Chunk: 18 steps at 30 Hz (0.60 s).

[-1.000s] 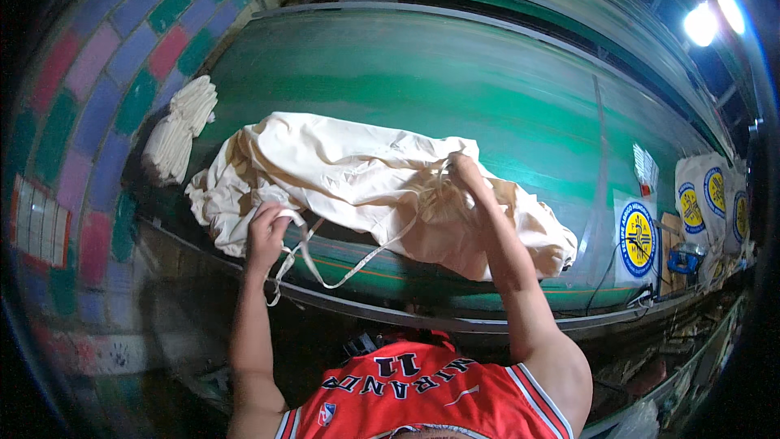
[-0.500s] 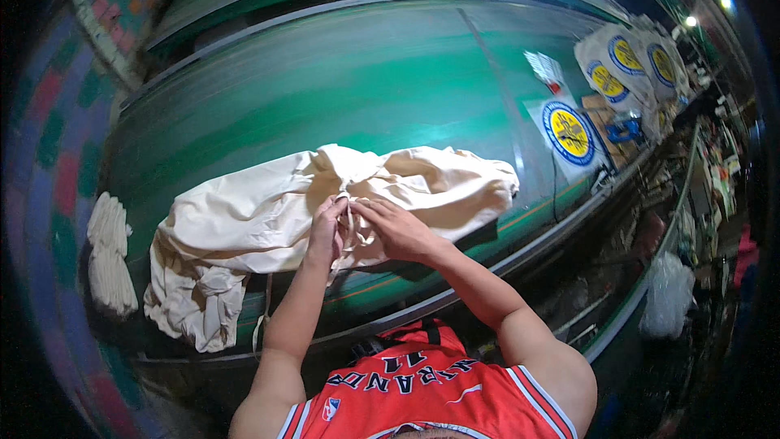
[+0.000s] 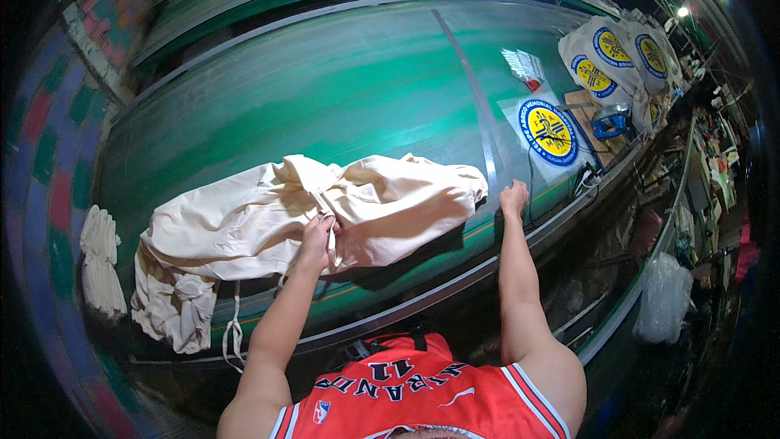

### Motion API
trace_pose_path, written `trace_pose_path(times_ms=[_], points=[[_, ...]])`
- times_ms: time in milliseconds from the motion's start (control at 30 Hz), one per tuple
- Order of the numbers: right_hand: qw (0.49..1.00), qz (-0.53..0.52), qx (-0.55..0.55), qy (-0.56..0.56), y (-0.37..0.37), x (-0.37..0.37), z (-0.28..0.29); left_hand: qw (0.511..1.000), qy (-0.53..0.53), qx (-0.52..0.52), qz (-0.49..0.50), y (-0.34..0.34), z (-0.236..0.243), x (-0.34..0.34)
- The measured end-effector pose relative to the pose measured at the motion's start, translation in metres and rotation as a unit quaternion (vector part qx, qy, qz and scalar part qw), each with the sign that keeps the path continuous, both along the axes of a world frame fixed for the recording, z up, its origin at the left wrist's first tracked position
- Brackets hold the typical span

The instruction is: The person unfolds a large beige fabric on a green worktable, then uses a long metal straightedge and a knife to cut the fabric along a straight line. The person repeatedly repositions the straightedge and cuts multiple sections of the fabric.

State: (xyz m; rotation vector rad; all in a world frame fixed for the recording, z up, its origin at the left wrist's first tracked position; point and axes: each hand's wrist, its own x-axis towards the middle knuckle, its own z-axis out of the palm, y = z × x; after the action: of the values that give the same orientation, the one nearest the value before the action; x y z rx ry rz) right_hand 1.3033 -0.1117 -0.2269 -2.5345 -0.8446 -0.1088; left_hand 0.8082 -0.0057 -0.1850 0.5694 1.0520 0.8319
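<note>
A long bunched cream cloth [image 3: 219, 228] with pale ties [image 3: 234, 333] lies along the front of the green surface [image 3: 317, 89]. My left hand [image 3: 318, 240] grips a pale strap at the middle of the cloth. My right hand [image 3: 512, 199] is raised just right of the cloth's right end, fingers curled together; whatever they may hold is too small to make out. Near it are a sheet with a blue and yellow round emblem [image 3: 546, 130] and a dark cord.
Folded cream cloths [image 3: 103, 260] lie at the left by a painted block wall [image 3: 49, 130]. At right are emblem-printed bags [image 3: 593, 77], a board, a blue tool [image 3: 608, 123] and a card [image 3: 520, 65]. A clear plastic bag [image 3: 662, 301] is beside a rail below.
My right hand came to the strap beside my left, then moved right, away from the cloth. My left hand moved to the cloth's middle and still grips there. The view has shifted.
</note>
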Motion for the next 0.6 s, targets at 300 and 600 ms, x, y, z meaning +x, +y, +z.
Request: trace_pose_path(times_ms=[300,600], points=[[0.989,0.04,-0.14,0.04,0.011,0.062,-0.006,0.994,0.018,0.0,0.111,-0.007,-0.04,0.045],[0.86,0.217,-0.272,0.373,0.009,0.051,0.017,0.989,0.065,0.015,0.131,-0.007,-0.069,0.047]])
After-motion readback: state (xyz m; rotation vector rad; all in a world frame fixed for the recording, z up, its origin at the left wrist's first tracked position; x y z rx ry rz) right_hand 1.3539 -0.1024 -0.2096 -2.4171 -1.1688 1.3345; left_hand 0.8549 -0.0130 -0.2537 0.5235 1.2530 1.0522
